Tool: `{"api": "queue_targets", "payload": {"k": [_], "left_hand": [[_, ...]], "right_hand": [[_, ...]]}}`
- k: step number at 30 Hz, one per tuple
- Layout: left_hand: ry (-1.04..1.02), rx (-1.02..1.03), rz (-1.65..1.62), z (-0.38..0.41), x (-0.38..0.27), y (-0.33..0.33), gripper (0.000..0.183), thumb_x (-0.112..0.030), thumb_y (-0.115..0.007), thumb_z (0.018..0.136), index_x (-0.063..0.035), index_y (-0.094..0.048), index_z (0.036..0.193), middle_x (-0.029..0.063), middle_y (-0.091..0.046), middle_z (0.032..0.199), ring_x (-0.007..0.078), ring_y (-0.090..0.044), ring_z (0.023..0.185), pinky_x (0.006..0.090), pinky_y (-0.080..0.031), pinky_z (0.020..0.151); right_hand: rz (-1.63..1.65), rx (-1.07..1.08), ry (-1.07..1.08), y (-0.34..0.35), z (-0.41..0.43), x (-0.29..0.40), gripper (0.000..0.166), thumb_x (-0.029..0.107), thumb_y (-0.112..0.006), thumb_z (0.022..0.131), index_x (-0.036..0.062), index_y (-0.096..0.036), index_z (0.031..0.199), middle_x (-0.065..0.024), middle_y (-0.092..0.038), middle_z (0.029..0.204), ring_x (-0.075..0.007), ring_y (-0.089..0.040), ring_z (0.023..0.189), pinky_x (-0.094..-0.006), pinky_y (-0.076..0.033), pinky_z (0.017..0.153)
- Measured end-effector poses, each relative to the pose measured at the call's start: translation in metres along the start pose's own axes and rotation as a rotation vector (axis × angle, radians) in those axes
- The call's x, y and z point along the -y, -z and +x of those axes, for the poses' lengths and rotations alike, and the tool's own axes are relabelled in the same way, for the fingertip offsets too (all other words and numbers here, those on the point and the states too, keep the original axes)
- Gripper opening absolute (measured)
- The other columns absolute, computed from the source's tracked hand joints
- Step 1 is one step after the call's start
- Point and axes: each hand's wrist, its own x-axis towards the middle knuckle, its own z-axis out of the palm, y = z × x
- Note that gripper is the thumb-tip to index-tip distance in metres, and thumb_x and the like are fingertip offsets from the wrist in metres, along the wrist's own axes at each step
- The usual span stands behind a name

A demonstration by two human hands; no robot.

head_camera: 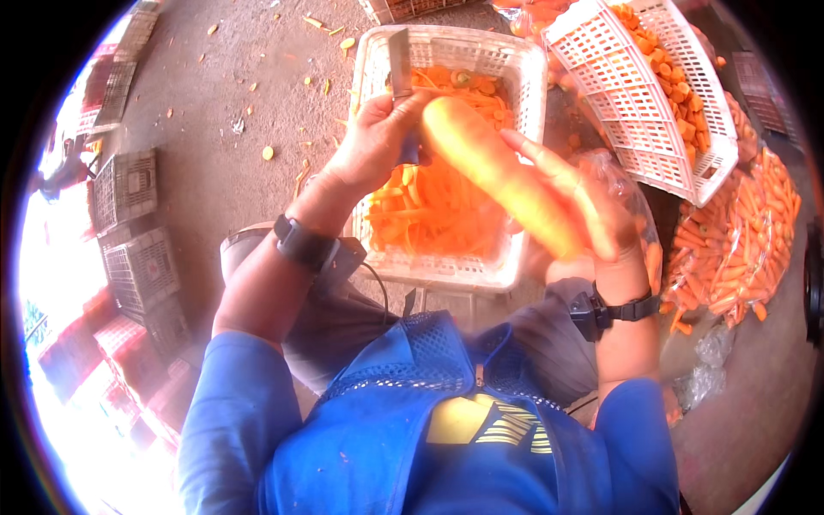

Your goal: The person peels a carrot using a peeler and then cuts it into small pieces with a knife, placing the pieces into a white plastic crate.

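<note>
My left hand [380, 138] is closed around a knife, its flat metal blade [400, 61] pointing away from me. Part of a dark blue handle [410, 149] shows below the fingers. A large, thick carrot [499, 170], blurred, slants across in front of me, with its upper end close to my left hand. Along its right side lie the fingers of my right hand [576, 193], which holds it near the lower end. Beneath both hands stands a white plastic crate [444, 273] with orange carrot peelings [425, 215] and cut carrot ends [473, 80] inside.
To the right, a tilted white crate [618, 96] holds cut carrot pieces [676, 84]. Clear plastic bags of carrots [734, 251] lie beside it. Carrot scraps [268, 152] dot the concrete floor [212, 96]. Stacked crates [138, 264] line the left side.
</note>
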Motion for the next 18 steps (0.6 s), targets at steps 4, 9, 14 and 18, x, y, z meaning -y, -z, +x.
{"api": "queue_targets", "payload": {"k": [4,9,14,18], "left_hand": [[-0.174,0.058,0.174,-0.004,-0.003,-0.023,0.031,-0.026,-0.051,0.101,-0.0035,-0.063,0.119,-0.0011,-0.067,0.091,0.0039,-0.060,0.073,0.0206,-0.052,0.065],[-0.359,0.059,0.721,-0.011,-0.011,-0.016,0.023,-0.017,-0.053,0.099,-0.0006,-0.064,0.112,0.0001,-0.066,0.082,0.0056,-0.059,0.069,0.0232,-0.051,0.066],[-0.501,0.084,0.912,-0.019,-0.013,-0.018,0.006,-0.005,-0.058,0.091,0.0004,-0.060,0.092,0.0160,-0.055,0.069,0.0268,-0.060,0.062,0.0361,-0.047,0.058],[-0.505,0.052,0.970,-0.020,-0.004,-0.017,0.005,-0.004,-0.059,0.087,0.0000,-0.058,0.089,0.0178,-0.059,0.076,0.0400,-0.059,0.074,0.0423,-0.048,0.063]], "right_hand": [[-0.193,-0.266,-0.050,0.000,0.016,-0.033,0.089,0.018,-0.086,0.066,-0.0008,-0.039,0.140,-0.0077,-0.056,0.125,-0.0148,-0.054,0.113,-0.0277,-0.045,0.095],[-0.423,-0.427,-0.039,-0.002,0.020,-0.045,0.054,0.001,-0.074,0.073,-0.0018,-0.056,0.123,-0.0023,-0.061,0.112,-0.0108,-0.057,0.102,-0.0260,-0.046,0.089],[-0.492,-0.474,0.005,0.004,0.021,-0.043,0.048,-0.001,-0.070,0.073,-0.0019,-0.059,0.119,-0.0027,-0.062,0.107,-0.0096,-0.057,0.097,-0.0254,-0.047,0.086],[-0.499,-0.462,0.023,-0.006,0.026,-0.038,0.045,-0.002,-0.069,0.073,-0.0021,-0.059,0.117,-0.0024,-0.062,0.104,-0.0094,-0.057,0.094,-0.0259,-0.047,0.084]]}}
